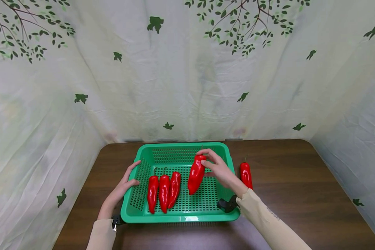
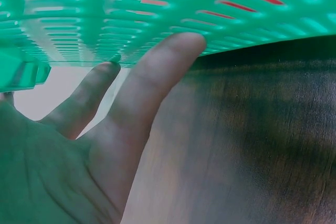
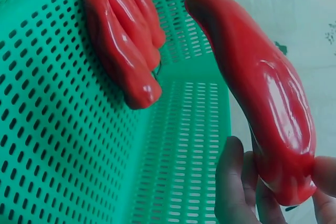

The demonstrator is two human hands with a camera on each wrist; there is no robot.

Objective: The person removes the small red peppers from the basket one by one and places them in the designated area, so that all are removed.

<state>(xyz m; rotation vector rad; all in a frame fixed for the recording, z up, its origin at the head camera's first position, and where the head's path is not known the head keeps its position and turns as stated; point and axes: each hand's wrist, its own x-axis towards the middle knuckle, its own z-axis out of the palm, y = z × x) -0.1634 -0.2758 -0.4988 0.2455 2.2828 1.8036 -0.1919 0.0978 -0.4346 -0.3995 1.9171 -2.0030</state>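
Observation:
In the head view a green plastic basket (image 1: 187,218) with slotted walls stands on a brown wooden table. My left hand (image 1: 122,187) grips the left side of its rim; in the left wrist view, fingers (image 2: 163,66) of that hand lie against the outer wall. Over the basket's right half, my right hand (image 1: 220,172) holds a glossy red pepper (image 1: 196,175) by its stem end, tip downward. In the right wrist view this pepper (image 3: 268,87) shows whole between thumb and fingertips. Three red peppers (image 1: 164,192) lie side by side in the basket's left half.
Another red pepper (image 1: 246,175) lies on the table (image 1: 287,194) just right of the basket, partly behind my right forearm. A pale cloth (image 1: 187,86) printed with leaves and branches hangs behind the table and along both sides.

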